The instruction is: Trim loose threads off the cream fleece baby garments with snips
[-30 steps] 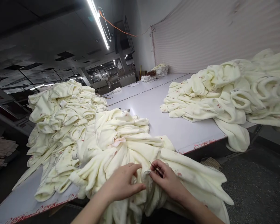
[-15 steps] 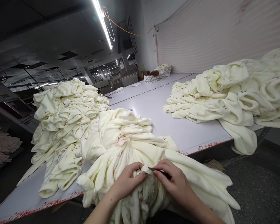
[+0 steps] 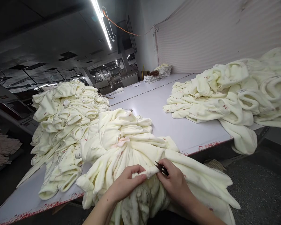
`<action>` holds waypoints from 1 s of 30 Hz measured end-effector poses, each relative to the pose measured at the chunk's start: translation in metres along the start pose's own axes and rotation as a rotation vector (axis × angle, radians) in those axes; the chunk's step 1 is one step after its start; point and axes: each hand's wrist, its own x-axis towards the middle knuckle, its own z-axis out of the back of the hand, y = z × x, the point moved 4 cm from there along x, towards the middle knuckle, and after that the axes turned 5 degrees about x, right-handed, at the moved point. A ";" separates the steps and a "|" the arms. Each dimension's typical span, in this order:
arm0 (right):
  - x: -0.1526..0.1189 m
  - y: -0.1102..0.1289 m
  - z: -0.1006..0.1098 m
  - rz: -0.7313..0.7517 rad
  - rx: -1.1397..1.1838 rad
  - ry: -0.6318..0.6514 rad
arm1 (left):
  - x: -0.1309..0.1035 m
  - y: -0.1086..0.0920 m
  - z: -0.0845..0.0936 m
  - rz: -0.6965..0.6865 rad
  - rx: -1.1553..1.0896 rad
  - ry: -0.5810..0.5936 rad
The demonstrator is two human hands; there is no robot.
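Observation:
A pale yellow fleece garment (image 3: 142, 150) lies bunched at the table's front edge and hangs over it towards me. My left hand (image 3: 128, 181) pinches a rolled edge of this fleece between thumb and fingers. Just to the right, my right hand (image 3: 172, 181) grips small dark thread snips (image 3: 162, 168), their pointed blades showing apart and aimed up and to the left. The fingers of that hand also touch the right end of the raised edge. A pinkish patch (image 3: 122, 142) shows on the cloth beyond my hands.
A tall heap of similar garments (image 3: 67, 112) stands on the left, another pile (image 3: 213, 93) on the right, partly hanging over the edge. The white table (image 3: 150, 101) runs back to folded stacks (image 3: 162, 71). Pink cloth (image 3: 3, 145) lies at far left.
The snips have swung up, and their blades now show apart. My right hand has shifted slightly, and the fleece edge is now stretched between both hands.

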 end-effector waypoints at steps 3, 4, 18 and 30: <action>-0.002 0.010 0.007 0.146 -0.118 0.097 | 0.003 0.008 0.000 0.076 -0.178 -0.028; -0.004 0.013 0.009 0.202 -0.148 0.102 | 0.005 0.011 0.000 0.092 -0.260 -0.028; 0.001 0.000 0.002 -0.015 0.119 0.182 | 0.004 0.001 -0.005 -0.031 -0.132 -0.020; -0.013 -0.006 -0.001 0.006 0.099 0.177 | -0.032 0.002 -0.033 -0.941 0.915 -0.747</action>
